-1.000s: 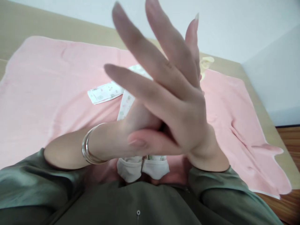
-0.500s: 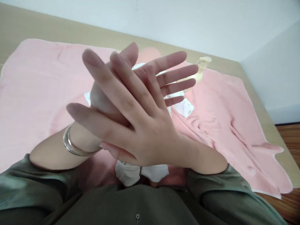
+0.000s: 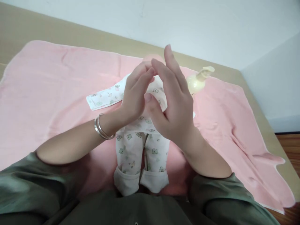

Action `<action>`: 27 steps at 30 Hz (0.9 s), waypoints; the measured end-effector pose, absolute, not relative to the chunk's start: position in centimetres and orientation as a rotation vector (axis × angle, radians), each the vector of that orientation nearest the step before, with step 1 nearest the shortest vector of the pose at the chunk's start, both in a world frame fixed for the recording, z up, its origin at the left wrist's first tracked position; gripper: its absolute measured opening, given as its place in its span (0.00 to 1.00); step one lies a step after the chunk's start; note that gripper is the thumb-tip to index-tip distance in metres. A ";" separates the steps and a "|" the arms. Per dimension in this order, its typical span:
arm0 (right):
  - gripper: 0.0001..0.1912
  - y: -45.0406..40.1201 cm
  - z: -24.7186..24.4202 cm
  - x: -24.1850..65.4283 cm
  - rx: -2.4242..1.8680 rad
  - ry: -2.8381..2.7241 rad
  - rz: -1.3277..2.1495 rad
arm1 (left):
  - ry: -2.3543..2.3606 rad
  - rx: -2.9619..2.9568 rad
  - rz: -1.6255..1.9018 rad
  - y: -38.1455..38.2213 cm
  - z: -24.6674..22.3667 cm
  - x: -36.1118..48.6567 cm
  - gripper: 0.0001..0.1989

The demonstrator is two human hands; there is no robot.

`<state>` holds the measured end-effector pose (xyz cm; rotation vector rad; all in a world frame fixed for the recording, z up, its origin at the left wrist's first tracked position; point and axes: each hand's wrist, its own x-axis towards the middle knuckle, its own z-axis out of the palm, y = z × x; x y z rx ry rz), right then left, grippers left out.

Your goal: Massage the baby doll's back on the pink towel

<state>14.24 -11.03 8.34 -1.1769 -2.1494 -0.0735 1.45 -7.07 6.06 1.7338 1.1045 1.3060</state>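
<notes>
My left hand point(image 3: 135, 93) and my right hand point(image 3: 172, 103) hover side by side, fingers up and slightly apart, tips nearly touching, holding nothing. Silver bangles point(image 3: 102, 127) ring my left wrist. Below them lies a doll dressed in a white printed baby suit point(image 3: 138, 150) on a pink towel point(image 3: 47, 87); one sleeve point(image 3: 104, 97) spreads left, the footed legs point toward me. The doll's head is mostly hidden behind my hands.
A pale yellow pump bottle point(image 3: 199, 81) stands just right of my hands on the towel. The towel covers a tan table point(image 3: 47, 29) against a white wall. Wooden floor point(image 3: 289, 147) shows at far right. My green sleeves fill the bottom edge.
My hands were pressed and rubbed together close to the camera; now they have dropped and separated over the doll, uncovering the suit and bottle.
</notes>
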 end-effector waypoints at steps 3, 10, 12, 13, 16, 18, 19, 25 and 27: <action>0.30 -9.6 6.3 14.6 -1.310 -2.217 0.080 | 1.127 1.615 1.293 -4.1 3.6 1.5 0.12; 0.32 -5.7 1.2 15.3 -1.365 -2.314 0.309 | 1.387 1.799 1.326 0.3 -2.5 0.2 0.19; 0.31 -4.3 0.9 16.2 -1.322 -2.347 0.320 | 1.390 1.846 1.332 0.5 -2.8 -0.1 0.20; 0.31 -3.5 0.9 16.7 -1.324 -2.356 0.333 | 1.384 1.870 1.334 0.5 -2.8 -0.1 0.20; 0.33 -2.0 1.1 17.7 -1.434 -2.324 0.368 | 1.364 1.918 1.320 0.4 -2.7 -0.2 0.20; 0.36 -1.9 1.4 17.6 -1.576 -2.250 0.367 | 1.363 1.935 1.311 0.3 -2.7 -0.1 0.21; 0.36 -2.3 1.6 17.3 -1.646 -2.211 0.352 | 1.368 1.946 1.309 0.3 -2.7 -0.2 0.21; 0.34 -6.8 2.8 14.1 -1.803 -2.263 0.201 | 1.401 2.011 1.268 0.2 -3.0 -0.3 0.20; 0.33 -7.4 2.9 13.8 -1.698 -2.370 0.154 | 1.440 1.996 1.250 0.1 -3.0 -0.4 0.21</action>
